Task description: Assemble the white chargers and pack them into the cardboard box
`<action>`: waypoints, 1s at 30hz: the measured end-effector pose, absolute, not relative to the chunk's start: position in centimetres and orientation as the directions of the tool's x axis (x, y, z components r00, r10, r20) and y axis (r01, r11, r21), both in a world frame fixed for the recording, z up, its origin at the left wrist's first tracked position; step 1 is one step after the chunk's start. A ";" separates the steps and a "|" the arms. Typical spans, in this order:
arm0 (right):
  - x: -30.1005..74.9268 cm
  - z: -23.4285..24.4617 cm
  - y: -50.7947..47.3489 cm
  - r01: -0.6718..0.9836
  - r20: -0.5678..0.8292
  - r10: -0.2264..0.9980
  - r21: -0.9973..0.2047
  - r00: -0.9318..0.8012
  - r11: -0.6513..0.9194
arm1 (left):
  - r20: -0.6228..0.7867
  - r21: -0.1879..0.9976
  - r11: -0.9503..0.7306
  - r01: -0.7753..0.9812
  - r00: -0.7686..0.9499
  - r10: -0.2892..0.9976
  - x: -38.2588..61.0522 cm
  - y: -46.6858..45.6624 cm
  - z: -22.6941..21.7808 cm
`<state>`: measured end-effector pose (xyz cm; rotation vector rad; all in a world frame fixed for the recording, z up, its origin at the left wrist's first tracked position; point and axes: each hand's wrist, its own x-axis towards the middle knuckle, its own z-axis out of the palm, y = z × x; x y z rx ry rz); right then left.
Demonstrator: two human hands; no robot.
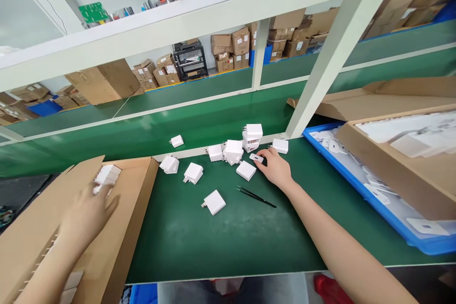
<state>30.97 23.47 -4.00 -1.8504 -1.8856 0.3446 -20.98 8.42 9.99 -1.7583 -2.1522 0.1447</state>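
Note:
My left hand (87,213) is blurred inside a cardboard box (135,218) at the left, fingers around a white charger (98,189), just below a stack of white chargers (108,174) in the box. My right hand (276,168) reaches to the middle of the green bench and pinches a small white charger piece (256,157). Close by lie several white chargers: a pile (233,150), a stack (252,135), one flat (246,170), and one nearer me (215,202).
Black tweezers (255,196) lie on the green mat beside my right wrist. A blue tray (377,199) with white parts and an open cardboard box (409,171) stand at the right. A white shelf post (320,71) rises behind the pile. A conveyor belt (199,123) runs behind.

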 end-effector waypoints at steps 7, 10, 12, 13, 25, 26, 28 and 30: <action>32.0 -4.1 23.1 0.799 0.170 0.985 -0.594 0.010 0.095 | -0.012 -0.130 0.011 0.991 -0.012 1.000 -6.5 29.7 8.2; 32.5 -3.9 22.9 0.781 0.188 0.982 -0.613 -0.004 0.121 | -0.077 0.023 0.062 0.998 -0.060 0.995 -4.4 34.9 6.1; 32.5 -3.7 22.8 0.771 0.200 0.980 -0.624 0.005 0.124 | -0.099 0.157 0.068 0.985 -0.053 0.994 -3.9 36.5 5.3; 32.5 -3.6 22.8 0.765 0.207 0.978 -0.631 0.011 0.124 | -0.092 0.228 0.055 0.972 -0.035 0.995 -3.8 36.7 5.0; 31.0 -1.1 20.4 0.524 0.333 0.890 -0.841 0.313 0.130 | 0.398 0.814 -0.404 0.417 0.106 0.911 -0.1 23.0 5.8; 30.6 -0.3 19.6 0.508 0.350 0.874 -0.849 0.338 0.144 | 0.425 0.817 -0.432 0.382 0.107 0.899 0.4 21.3 6.1; 29.2 1.6 17.5 0.472 0.398 0.840 -0.859 0.368 0.199 | 0.469 0.823 -0.474 0.313 0.096 0.878 1.3 18.1 6.5; 27.1 3.5 14.8 0.425 0.466 0.813 -0.852 0.350 0.306 | 0.498 0.826 -0.501 0.257 0.082 0.863 2.0 15.5 6.8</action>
